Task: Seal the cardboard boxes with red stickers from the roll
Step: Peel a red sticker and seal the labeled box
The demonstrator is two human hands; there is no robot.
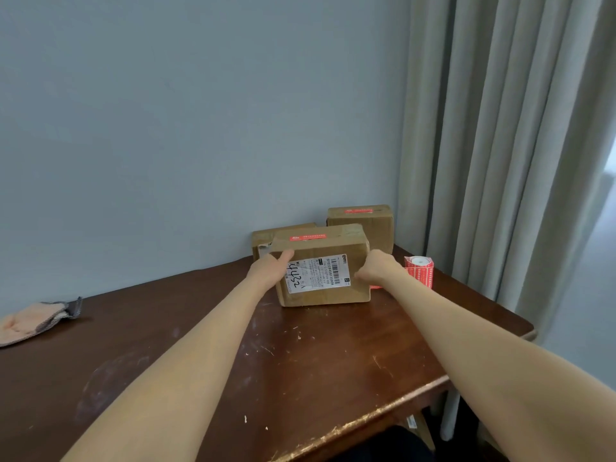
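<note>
Head view.

1. Task items. The front box (333, 250) stands on the counter (300, 361), well back from its near edge, with the shipping label (318, 273) facing the camera. A red sticker (308, 237) lies across its top face. The rear right box (373, 228) also carries a red sticker (358, 211) on top. The rear left box (283, 230) is largely hidden behind the front box, and no sticker shows on its visible part. The sticker roll (419, 270) stands on end just right of the front box.

2. Grip state. The left grip (270, 268) holds the left end of the front box: the thumb lies over the upper left corner of the near face, and the fingers pass round the side, out of sight. The right grip (376, 266) has its fingers curled against the right end of the near face. Whether it clamps the box or only presses on it cannot be determined.

3. Governing relation. The front box lies between the two grips, its long axis running left to right, so one grip stands at each end. The sticker roll lies beyond the right grip, on its outer side, and the right grip is clearly the nearer to it. The rear left box sits behind the left grip.

4. Assessment. The front box appears sealed. The rear left box probably comes next, and the front box must be cleared first.
</note>
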